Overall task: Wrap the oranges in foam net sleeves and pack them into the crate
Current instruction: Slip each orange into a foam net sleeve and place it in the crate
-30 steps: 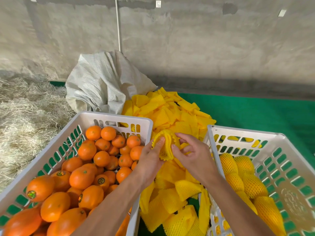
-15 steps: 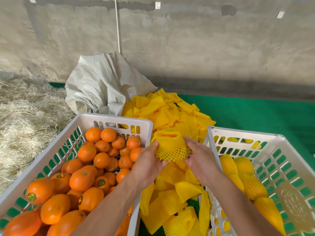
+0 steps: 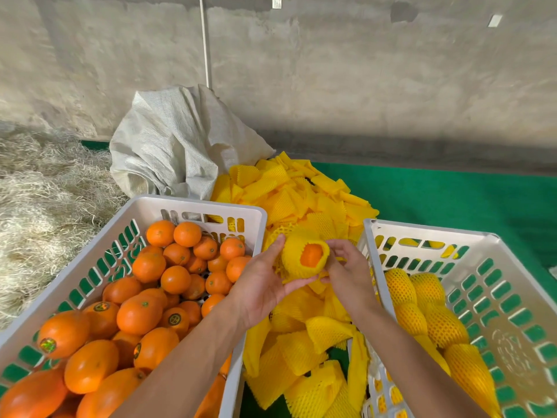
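Both your hands cradle one orange (image 3: 312,254) in its foam sleeve (image 3: 297,263), left hand (image 3: 265,289) beneath, right hand (image 3: 346,273) pinching the rim. Several wrapped fruit lie in the right crate (image 3: 512,267); the left crate (image 3: 193,206) looks full. Beyond: spare sleeves (image 3: 289,191), green matting (image 3: 452,194), sack (image 3: 174,140), concrete wall (image 3: 331,70).

The orange (image 3: 311,254) is covered by the sleeve (image 3: 297,263) except at one opening. The left crate (image 3: 193,208) and right crate (image 3: 422,233) are cut off by the frame's edges. Lower oranges (image 3: 174,279) are hidden beneath upper ones.
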`<state>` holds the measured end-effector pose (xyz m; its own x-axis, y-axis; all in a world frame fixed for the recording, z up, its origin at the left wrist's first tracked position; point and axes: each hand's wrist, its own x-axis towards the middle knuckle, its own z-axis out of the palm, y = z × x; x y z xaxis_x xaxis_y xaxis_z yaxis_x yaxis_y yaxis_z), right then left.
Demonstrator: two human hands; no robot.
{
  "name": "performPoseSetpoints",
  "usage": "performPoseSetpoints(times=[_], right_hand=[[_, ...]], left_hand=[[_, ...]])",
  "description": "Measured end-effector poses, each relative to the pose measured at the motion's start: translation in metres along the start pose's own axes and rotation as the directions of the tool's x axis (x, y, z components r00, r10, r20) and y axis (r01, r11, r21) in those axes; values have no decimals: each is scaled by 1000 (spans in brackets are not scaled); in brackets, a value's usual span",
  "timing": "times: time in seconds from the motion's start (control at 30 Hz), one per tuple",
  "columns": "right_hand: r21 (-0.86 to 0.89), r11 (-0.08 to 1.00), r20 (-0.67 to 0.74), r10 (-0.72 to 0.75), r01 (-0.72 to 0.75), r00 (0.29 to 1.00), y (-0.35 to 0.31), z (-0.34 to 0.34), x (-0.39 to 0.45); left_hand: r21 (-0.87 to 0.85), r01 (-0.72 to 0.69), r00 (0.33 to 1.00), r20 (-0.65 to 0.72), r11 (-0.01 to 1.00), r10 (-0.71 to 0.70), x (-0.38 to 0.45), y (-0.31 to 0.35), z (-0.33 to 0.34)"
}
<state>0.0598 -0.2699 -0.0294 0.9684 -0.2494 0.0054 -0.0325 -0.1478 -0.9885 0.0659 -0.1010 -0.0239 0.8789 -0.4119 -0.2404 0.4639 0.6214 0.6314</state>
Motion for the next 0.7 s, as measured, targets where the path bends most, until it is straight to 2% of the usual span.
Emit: performPoseSetpoints(times=[0.07, 0.13, 0.27, 0.4, 0.57, 0.7], right_hand=[[-23, 996, -51, -82, 81, 995, -2, -4, -4], [-9, 996, -34, -87, 87, 996, -6, -9, -5], [-71, 997, 248, -2, 20, 969, -14, -9, -8], [-75, 997, 361, -7, 37, 933, -9, -7, -9], [-295, 918, 359, -149, 263, 921, -4, -9, -14], [-240, 944, 301, -152, 229, 941, -4, -7, -17]], left_hand=[[44, -48, 998, -38, 998, 50, 0, -3, 1], [108, -84, 995, -54, 991, 90, 2, -5, 2], [245, -106, 987, -92, 964, 132, 3, -10, -1], [277, -121, 975, -145, 953, 166, 5, -12, -3], [301, -135, 977, -118, 944, 178, 3, -11, -1], [408, -214, 956, -98, 887, 276, 0, -14, 2]])
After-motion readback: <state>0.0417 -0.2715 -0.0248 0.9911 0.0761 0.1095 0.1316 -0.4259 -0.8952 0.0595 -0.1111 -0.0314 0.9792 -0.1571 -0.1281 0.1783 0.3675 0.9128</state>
